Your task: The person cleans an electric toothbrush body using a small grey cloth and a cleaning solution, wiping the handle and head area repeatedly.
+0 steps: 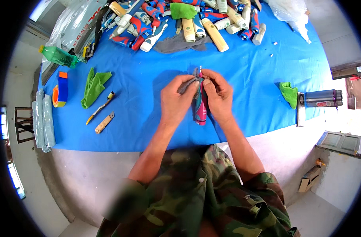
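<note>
Near the middle of the blue table, my left hand pinches a grey cloth against the top of a pink and teal electric toothbrush handle, whose thin shaft points away from me. My right hand grips that handle from the right, thumb and fingers closed round its upper part. The handle's lower end extends toward me between both hands.
The blue tablecloth carries several handles and tubes at the back. At left lie a green cloth, brush, wrapped blade, tape roll and green bottle. At right are another green cloth and steel flask.
</note>
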### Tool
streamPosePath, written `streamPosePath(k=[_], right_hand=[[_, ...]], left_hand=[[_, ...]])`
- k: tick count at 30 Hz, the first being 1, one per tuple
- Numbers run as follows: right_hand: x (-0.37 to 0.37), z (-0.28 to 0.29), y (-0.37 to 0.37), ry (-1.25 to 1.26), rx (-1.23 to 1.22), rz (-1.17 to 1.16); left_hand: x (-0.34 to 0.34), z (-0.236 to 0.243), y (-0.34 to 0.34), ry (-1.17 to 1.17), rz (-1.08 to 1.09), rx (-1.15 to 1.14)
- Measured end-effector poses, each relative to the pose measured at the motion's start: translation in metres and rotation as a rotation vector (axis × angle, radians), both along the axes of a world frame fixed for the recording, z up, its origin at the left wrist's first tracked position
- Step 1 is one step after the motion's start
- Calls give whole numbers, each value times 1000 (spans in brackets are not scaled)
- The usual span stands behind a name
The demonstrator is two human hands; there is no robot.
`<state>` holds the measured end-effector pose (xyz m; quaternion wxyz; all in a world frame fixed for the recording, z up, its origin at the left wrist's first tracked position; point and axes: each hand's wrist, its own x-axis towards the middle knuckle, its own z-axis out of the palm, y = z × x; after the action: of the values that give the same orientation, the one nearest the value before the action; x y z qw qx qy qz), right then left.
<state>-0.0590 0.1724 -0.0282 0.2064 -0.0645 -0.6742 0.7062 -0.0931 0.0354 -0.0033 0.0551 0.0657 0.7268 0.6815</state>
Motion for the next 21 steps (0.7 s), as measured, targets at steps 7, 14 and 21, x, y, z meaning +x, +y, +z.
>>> streamPosePath(k=[7, 14, 21], right_hand=[[6, -19, -7, 28, 135, -166], [2, -24, 6, 161, 241, -234], [7, -20, -11, -13, 39, -112]], left_hand=[[6, -1, 4, 368, -79, -178], [7, -33, 18, 386, -109, -136], [6, -38, -5, 291, -155, -159]])
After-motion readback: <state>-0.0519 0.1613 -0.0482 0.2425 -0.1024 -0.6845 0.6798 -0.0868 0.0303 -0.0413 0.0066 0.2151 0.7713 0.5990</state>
